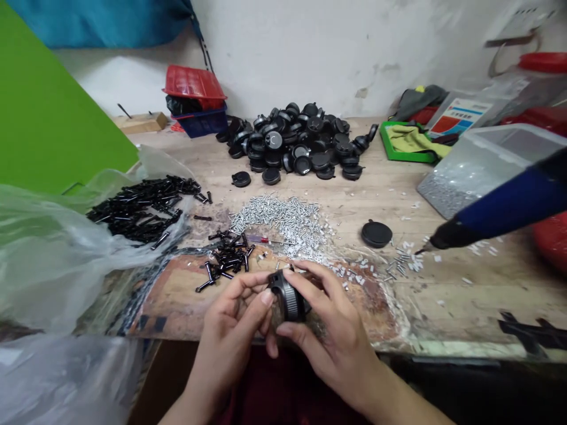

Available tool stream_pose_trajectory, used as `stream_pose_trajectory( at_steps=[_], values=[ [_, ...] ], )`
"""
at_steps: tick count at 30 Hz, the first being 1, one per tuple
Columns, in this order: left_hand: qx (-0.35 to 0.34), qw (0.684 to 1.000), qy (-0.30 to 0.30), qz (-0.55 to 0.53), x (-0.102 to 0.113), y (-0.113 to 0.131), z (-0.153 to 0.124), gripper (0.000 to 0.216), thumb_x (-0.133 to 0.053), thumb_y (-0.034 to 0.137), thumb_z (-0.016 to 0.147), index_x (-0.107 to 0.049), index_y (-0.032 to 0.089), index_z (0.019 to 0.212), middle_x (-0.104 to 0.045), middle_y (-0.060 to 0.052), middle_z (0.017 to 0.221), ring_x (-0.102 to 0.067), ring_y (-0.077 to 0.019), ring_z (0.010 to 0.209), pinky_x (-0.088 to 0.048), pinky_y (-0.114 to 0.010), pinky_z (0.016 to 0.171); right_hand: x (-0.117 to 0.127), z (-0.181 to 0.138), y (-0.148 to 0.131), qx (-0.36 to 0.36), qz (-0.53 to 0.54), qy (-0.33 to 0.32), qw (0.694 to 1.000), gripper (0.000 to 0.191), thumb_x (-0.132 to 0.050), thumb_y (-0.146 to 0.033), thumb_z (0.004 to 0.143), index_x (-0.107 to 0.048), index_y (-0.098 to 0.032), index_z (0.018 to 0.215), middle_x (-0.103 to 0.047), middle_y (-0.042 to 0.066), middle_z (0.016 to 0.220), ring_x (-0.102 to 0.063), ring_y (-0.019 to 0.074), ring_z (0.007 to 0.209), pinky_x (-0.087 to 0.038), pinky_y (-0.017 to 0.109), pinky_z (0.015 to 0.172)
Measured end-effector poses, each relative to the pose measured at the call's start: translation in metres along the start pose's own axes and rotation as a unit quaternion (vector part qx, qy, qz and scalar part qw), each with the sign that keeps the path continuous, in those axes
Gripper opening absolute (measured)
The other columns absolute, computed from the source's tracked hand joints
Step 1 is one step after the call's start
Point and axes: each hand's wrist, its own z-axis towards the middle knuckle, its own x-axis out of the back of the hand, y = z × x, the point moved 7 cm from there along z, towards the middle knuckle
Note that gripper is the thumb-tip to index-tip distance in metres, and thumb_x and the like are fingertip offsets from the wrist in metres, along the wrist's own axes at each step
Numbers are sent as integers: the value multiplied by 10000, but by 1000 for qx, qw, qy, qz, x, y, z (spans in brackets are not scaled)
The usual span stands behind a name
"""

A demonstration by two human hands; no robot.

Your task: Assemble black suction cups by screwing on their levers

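Between both hands, at the table's front edge, is a round black base [290,301] with a ribbed ring, held on its side. My left hand [241,316] has its thumb and fingers closed on the base's left side. From the right, my right hand [330,316] grips it with fingers over the top and the thumb below. Just beyond my hands lie small silver screws [283,218] mixed with small white pieces [349,271]. Black rod-like parts [228,257] are scattered beyond my left hand, and a screwdriver with a red handle [259,239] lies by the screws.
A pile of similar black round parts [301,141] stands at the back; one black disc [376,233] sits apart. A blue power screwdriver [496,203] juts in from the right, before a clear bin [482,171]. A plastic bag [48,254] holding black rods lies left.
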Motion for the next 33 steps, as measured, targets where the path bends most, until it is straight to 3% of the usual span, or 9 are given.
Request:
stream_pose_trajectory(
  at_steps=[4, 9, 12, 15, 17, 18, 20, 26, 33],
  values=[
    [-128, 990, 30, 53, -20, 9, -6, 212, -570, 216, 866, -550, 241, 1075, -561, 62, 623, -548, -72, 393, -482, -179, 382, 11, 0, 2, 4, 8, 35, 999, 480, -522, -163, 896, -433, -191, 1366, -507, 101, 1178, -544, 155, 1089, -475, 255, 940],
    [-303, 929, -12, 210, -41, 26, -10, 355, -532, 122, 873, -552, 315, 1171, -610, -16, 1033, -546, -25, 462, -484, -159, 423, 24, 1, 9, 2, 17, 76, 997, 516, -497, -96, 892, -416, -228, 1384, -543, 78, 1230, -535, 149, 1149, -447, 252, 976],
    [-272, 915, -70, 288, -40, 30, 5, 340, -535, 183, 885, -554, 308, 1201, -603, -37, 1113, -551, -39, 510, -495, -183, 477, 32, 10, 34, -62, 37, 98, 993, 452, -505, -144, 898, -491, -277, 1329, -587, 51, 1196, -571, 155, 1099, -468, 292, 951],
    [-247, 906, -28, 344, -14, 35, 35, 239, -497, 270, 909, -590, 250, 1128, -616, -32, 1042, -555, -61, 523, -499, -224, 541, 36, 20, 69, -137, 95, 127, 978, 382, -538, -222, 889, -560, -296, 1263, -610, 41, 1212, -569, 184, 1128, -438, 379, 1003],
    [-260, 858, 41, 441, 6, 38, 61, 200, -475, 305, 914, -609, 191, 1011, -641, -32, 924, -572, -99, 579, -482, -241, 582, 32, 25, 91, -177, 138, 135, 965, 368, -565, -250, 869, -585, -288, 1235, -611, 44, 1239, -560, 200, 1158, -409, 419, 1036],
    [-269, 818, 50, 506, 11, 37, 75, 213, -447, 316, 923, -602, 173, 956, -646, -37, 874, -594, -129, 647, -478, -252, 614, 28, 27, 101, -197, 157, 130, 959, 368, -573, -251, 860, -591, -280, 1226, -612, 47, 1247, -557, 205, 1167, -399, 430, 1045],
    [-275, 793, 36, 543, 16, 32, 104, 215, -432, 297, 925, -598, 163, 899, -642, -47, 841, -605, -171, 773, -471, -282, 700, 17, 31, 115, -230, 186, 107, 949, 377, -578, -234, 842, -595, -264, 1218, -611, 54, 1260, -553, 210, 1178, -385, 443, 1056],
    [-285, 714, -112, 630, -14, 17, 162, 140, -489, 169, 869, -626, 178, 844, -615, -49, 847, -562, -185, 830, -441, -308, 777, 1, 35, 129, -234, 192, 67, 951, 399, -538, -170, 825, -601, -265, 1208, -594, 48, 1288, -523, 205, 1210, -344, 452, 1077],
    [-280, 621, -193, 706, -26, 14, 164, 166, -454, 167, 886, -606, 169, 817, -582, -62, 845, -528, -195, 846, -421, -296, 752, 4, 32, 136, -227, 191, 65, 953, 373, -545, -174, 822, -635, -264, 1173, -615, 63, 1231, -558, 214, 1143, -408, 443, 1010]
  ],
)
